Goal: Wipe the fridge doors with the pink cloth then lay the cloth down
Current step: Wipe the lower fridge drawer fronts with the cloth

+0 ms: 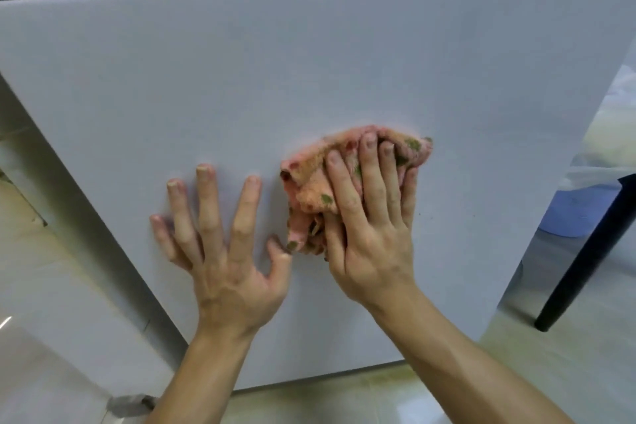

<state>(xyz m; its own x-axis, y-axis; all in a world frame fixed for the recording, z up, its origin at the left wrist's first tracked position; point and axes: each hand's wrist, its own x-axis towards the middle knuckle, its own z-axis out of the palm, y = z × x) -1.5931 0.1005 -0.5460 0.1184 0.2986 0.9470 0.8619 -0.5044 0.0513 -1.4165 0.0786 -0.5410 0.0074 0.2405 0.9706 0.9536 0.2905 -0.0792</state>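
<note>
Slanting up-right under right hand (371, 234), pink cloth (309, 189)

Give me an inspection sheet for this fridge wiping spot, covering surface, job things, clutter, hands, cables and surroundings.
Surface: pale grey flat fridge door, smooth, with a few tiny dark specks right of the cloth.
Job's things: bunched pink terry cloth with green and red spots, pressed against the door.
Clutter: nothing seen.
Hands: left hand flat on the door, fingers spread; right hand presses the cloth, fingers laid over it.
Cables: nothing seen.
Surroundings: glossy pale tiled floor; slanted black leg and blurred blue object at right.
</note>
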